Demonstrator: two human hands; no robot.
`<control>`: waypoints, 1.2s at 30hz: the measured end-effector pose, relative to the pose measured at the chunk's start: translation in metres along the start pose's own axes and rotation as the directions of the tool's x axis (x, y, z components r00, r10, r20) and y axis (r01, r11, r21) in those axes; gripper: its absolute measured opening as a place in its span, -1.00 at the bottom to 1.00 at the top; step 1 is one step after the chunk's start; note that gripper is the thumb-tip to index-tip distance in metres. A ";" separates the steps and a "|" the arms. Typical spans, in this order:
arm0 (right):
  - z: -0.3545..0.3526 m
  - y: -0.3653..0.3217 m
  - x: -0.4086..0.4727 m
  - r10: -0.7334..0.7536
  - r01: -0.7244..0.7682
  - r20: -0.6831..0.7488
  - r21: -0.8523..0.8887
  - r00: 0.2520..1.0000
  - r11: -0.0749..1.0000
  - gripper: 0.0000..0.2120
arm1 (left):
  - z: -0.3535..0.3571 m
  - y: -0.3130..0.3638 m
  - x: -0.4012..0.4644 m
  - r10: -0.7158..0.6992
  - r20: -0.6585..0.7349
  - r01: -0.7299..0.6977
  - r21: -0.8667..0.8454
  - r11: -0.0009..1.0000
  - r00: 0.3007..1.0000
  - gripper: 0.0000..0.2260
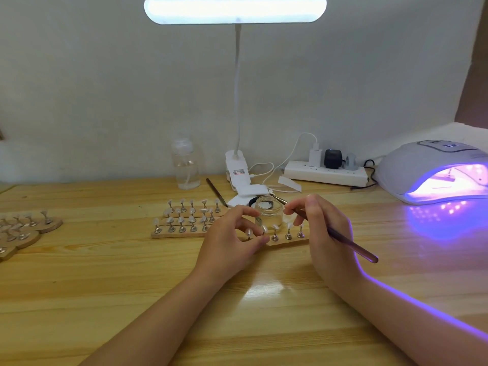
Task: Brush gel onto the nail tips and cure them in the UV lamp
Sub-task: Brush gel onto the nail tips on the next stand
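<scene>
Head view shows the left hand [232, 236] pinching the near wooden strip [287, 241] of nail tips [275, 227] to steady it, while the right hand [320, 225] holds the brush [351, 245] pencil-style, its tip seemingly at the gel jar [268, 211] just beyond. At far right the UV lamp [433, 170] glows violet, ready for curing; its display and the desk lamp clip's [239, 171] label are too blurred to read.

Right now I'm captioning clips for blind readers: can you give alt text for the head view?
A person's left hand pinches a nail tip stand on a wooden strip while the right hand holds a brush over it, beside a small glass jar. A UV lamp glows purple at right on the wooden table, under a lit desk lamp.
</scene>
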State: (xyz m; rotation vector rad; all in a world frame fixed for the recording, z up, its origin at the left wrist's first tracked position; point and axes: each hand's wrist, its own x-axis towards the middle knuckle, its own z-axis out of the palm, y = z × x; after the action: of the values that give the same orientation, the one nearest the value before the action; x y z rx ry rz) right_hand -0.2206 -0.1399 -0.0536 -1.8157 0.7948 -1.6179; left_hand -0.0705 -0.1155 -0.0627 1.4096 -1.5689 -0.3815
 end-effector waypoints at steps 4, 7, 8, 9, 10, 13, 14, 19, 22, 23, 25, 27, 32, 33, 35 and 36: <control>0.000 0.000 0.000 -0.004 0.004 0.008 0.000 1.000 1.000 -0.65 | 0.000 0.000 0.000 -0.009 0.010 0.009 0.001 1.000 1.000 -0.67; 0.000 0.000 0.000 -0.003 0.003 0.003 0.009 1.000 1.000 -0.65 | 0.000 -0.002 0.000 -0.006 0.008 0.006 0.006 1.000 1.000 -0.67; -0.001 0.000 0.000 -0.003 0.003 0.003 0.011 1.000 1.000 -0.65 | 0.000 -0.002 0.000 -0.005 0.008 0.005 0.014 1.000 1.000 -0.66; 0.000 0.000 0.000 -0.006 0.006 0.005 0.011 1.000 1.000 -0.65 | 0.001 -0.003 0.000 -0.004 0.006 0.004 0.021 1.000 1.000 -0.66; 0.000 0.000 0.000 -0.010 0.010 0.007 0.009 1.000 1.000 -0.65 | 0.001 -0.003 0.000 -0.003 0.003 0.003 0.027 1.000 1.000 -0.66; 0.000 0.001 0.000 -0.009 0.009 0.012 0.008 1.000 1.000 -0.66 | 0.001 -0.004 0.001 -0.003 -0.002 0.003 0.045 0.999 1.000 -0.66; 0.000 0.002 0.000 -0.010 0.010 0.013 0.006 1.000 1.000 -0.65 | 0.001 -0.004 0.001 -0.007 -0.002 0.007 0.044 0.999 1.000 -0.66; -0.001 0.002 0.000 -0.022 0.022 0.005 -0.003 1.000 1.000 -0.66 | 0.000 -0.003 0.001 -0.027 0.027 0.026 0.025 0.999 0.999 -0.58; -0.001 0.002 0.001 -0.016 0.016 -0.010 0.006 1.000 1.000 -0.67 | 0.000 -0.003 0.000 -0.051 0.065 0.049 0.037 0.998 0.997 -0.55; -0.001 0.002 0.002 -0.016 0.016 -0.015 0.006 1.000 1.000 -0.67 | 0.000 -0.004 0.000 -0.058 0.073 0.055 0.045 0.997 0.996 -0.56; -0.002 0.003 0.002 -0.018 0.019 -0.021 0.003 1.000 1.000 -0.67 | -0.001 -0.004 0.001 -0.072 0.088 0.068 0.051 0.996 0.993 -0.58; -0.003 0.003 0.002 -0.019 0.019 -0.025 0.006 1.000 1.000 -0.67 | -0.005 -0.003 0.000 -0.089 0.114 0.084 0.053 0.995 0.989 -0.61; -0.005 0.005 0.003 -0.006 0.007 -0.040 0.009 0.999 1.000 -0.66 | -0.020 -0.001 0.004 -0.100 0.213 0.072 0.135 0.988 0.972 -0.65; -0.005 0.005 0.003 -0.005 0.006 -0.039 0.011 0.999 1.000 -0.66 | -0.023 -0.001 0.006 -0.111 0.234 0.078 0.147 0.986 0.966 -0.65; -0.004 0.005 0.003 0.002 -0.001 -0.035 0.011 0.999 1.000 -0.69 | -0.028 0.000 0.008 -0.132 0.279 0.089 0.163 0.983 0.951 -0.65; -0.004 0.005 0.003 0.008 -0.007 -0.032 0.011 0.999 1.000 -0.71 | -0.028 0.001 0.008 -0.132 0.291 0.086 0.169 0.982 0.948 -0.66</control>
State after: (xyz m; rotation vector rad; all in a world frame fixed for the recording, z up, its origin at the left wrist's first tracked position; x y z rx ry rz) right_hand -0.2250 -0.1459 -0.0549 -1.7809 0.8040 -1.6474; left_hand -0.0475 -0.1124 -0.0446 1.6212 -1.8007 -0.5742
